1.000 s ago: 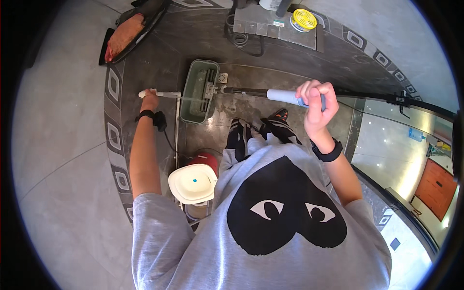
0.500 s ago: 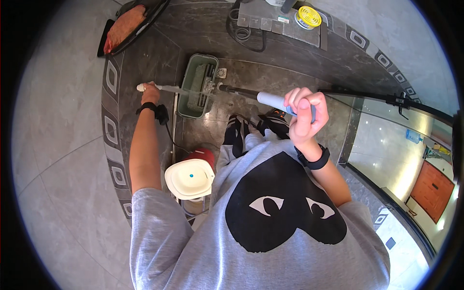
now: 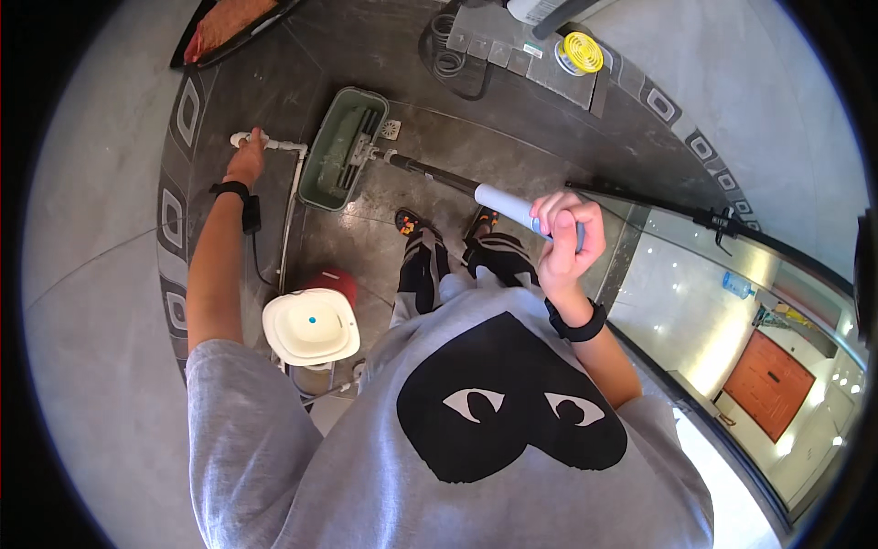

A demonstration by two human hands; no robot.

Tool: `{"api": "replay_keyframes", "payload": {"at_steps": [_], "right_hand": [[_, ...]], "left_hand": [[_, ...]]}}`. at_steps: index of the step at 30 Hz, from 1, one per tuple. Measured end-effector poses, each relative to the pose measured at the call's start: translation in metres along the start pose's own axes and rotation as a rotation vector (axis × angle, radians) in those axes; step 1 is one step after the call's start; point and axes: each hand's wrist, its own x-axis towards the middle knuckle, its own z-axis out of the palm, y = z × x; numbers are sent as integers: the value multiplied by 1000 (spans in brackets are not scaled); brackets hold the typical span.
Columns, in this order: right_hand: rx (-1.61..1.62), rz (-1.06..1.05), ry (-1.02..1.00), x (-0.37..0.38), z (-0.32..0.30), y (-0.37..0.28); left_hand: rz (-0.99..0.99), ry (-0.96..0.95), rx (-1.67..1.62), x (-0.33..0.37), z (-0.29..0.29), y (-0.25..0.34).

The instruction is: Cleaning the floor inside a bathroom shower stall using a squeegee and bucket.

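Gripping mop handle [image 3: 503,204] with right hand [image 3: 569,240]

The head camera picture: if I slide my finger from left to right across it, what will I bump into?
Left hand → green bucket → left shoe → pale blue pole grip → right hand → reddish-brown panel.

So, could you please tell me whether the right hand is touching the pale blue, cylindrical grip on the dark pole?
Touching: the head view shows the right hand closed around the upper end of the pale blue, cylindrical grip.
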Motion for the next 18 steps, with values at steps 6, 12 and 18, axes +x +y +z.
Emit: {"api": "replay_keyframes", "payload": {"at_steps": [6, 12, 18], "right_hand": [[-98, 4, -37, 7, 4, -5], [-95, 8, 0, 7, 8, -3], [-103, 18, 17, 4, 12, -7]], "left_hand": [[-19, 42, -107, 1, 6, -4], [-70, 46, -26, 10, 14, 2], [-224, 125, -103, 14, 28, 9]]}}
